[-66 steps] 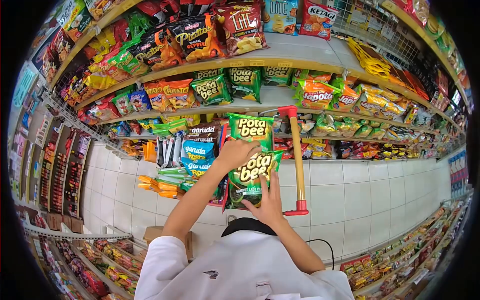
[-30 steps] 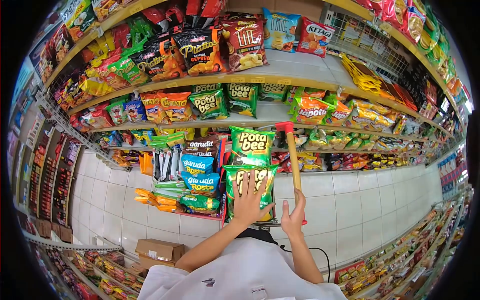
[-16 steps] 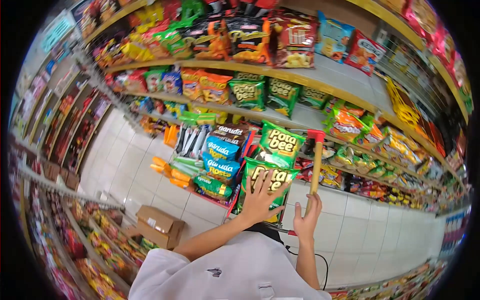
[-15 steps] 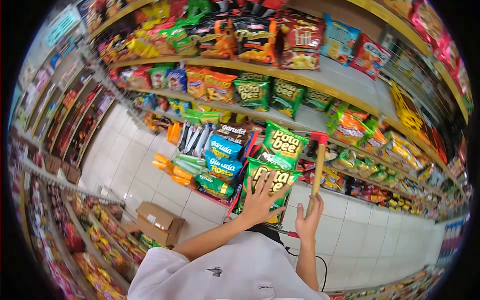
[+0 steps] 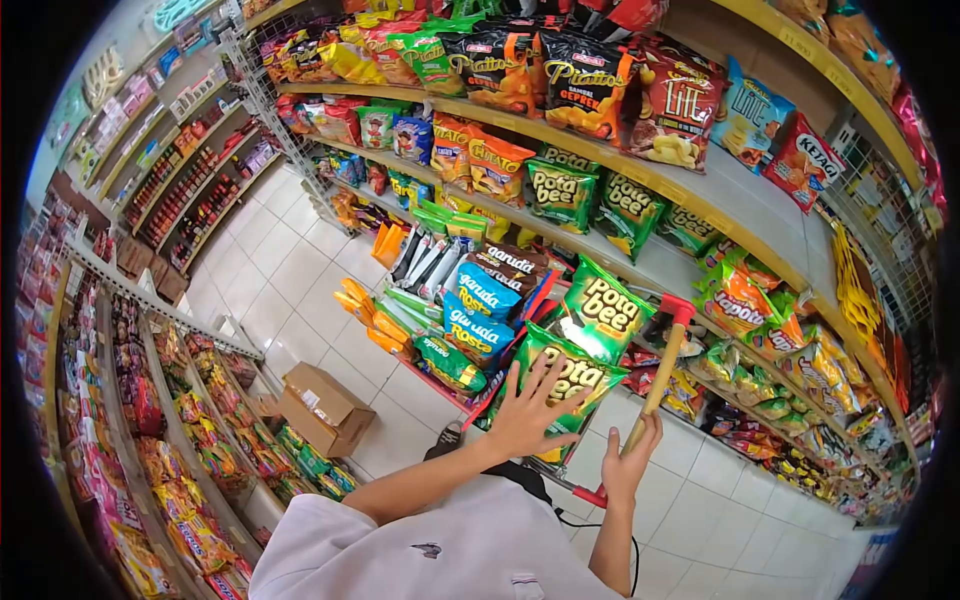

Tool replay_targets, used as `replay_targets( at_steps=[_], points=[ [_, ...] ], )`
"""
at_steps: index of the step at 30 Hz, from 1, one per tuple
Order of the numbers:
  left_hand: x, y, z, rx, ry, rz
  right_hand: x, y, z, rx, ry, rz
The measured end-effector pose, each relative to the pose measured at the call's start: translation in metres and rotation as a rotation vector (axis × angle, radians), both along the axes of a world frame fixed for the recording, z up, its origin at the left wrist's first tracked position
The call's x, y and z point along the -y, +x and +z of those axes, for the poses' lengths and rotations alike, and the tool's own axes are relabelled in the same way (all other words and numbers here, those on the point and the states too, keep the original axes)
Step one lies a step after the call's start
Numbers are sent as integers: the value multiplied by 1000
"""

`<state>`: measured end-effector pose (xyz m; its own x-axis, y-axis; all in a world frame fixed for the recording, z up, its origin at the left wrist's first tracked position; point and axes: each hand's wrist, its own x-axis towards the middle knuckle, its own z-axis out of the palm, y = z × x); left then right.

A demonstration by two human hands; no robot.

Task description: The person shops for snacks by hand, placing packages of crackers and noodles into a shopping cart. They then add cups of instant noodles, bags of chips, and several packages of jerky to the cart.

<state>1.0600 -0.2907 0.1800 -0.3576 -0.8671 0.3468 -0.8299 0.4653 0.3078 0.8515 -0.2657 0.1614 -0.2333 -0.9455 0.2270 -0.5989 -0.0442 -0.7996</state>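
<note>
Right hand (image 5: 630, 462) curled around the near end of a yellow handle (image 5: 664, 372), left hand (image 5: 530, 412) open on the near Pota Bee bag (image 5: 598, 378) (fingers fanned over its lettering), second Pota Bee bag (image 5: 600, 310) beyond, Garuda packs (image 5: 482, 290) left, snack shelves (image 5: 690, 186) far.

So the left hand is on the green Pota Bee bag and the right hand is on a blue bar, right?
Not the colour: the head view shows the bar is yellowish, not blue. The left hand is on the green Pota Bee bag and the right hand on that bar.
</note>
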Motion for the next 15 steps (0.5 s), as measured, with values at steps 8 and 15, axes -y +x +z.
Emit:
replay_targets(
  at_steps=[8,15],
  points=[
    [58,60,54,-390,-86,-72,-11,11,7,151,36,-232],
    [242,130,60,-298,14,-124,-62,14,-15,-196,349,-652]
  ],
)
